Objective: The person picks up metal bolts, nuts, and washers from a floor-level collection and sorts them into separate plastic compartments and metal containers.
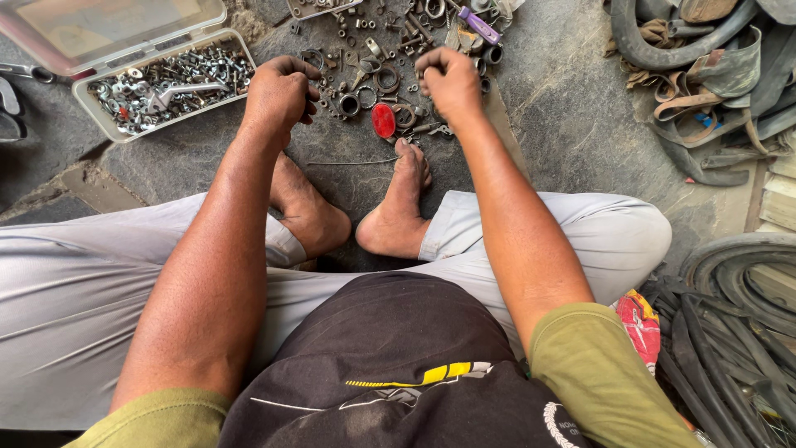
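Observation:
I sit cross-legged on a stone floor. My left hand (pixel 280 91) is curled into a loose fist above a scatter of small metal parts (pixel 365 75), rings and washers. My right hand (pixel 449 81) is also curled, fingers pinched together over the same pile; whatever it pinches is hidden. A red oval reflector (pixel 383 120) lies between the hands, just ahead of my right foot (pixel 402 207). A thin wire (pixel 352 163) lies on the floor by my toes. A purple-handled tool (pixel 479 25) rests beyond the right hand.
An open clear plastic box (pixel 166 87) full of nuts, bolts and a wrench stands at the left. Old rubber tubes and straps (pixel 713 75) are heaped at the upper right, black tyres (pixel 738 307) at the lower right. A red printed packet (pixel 640 323) lies by my right knee.

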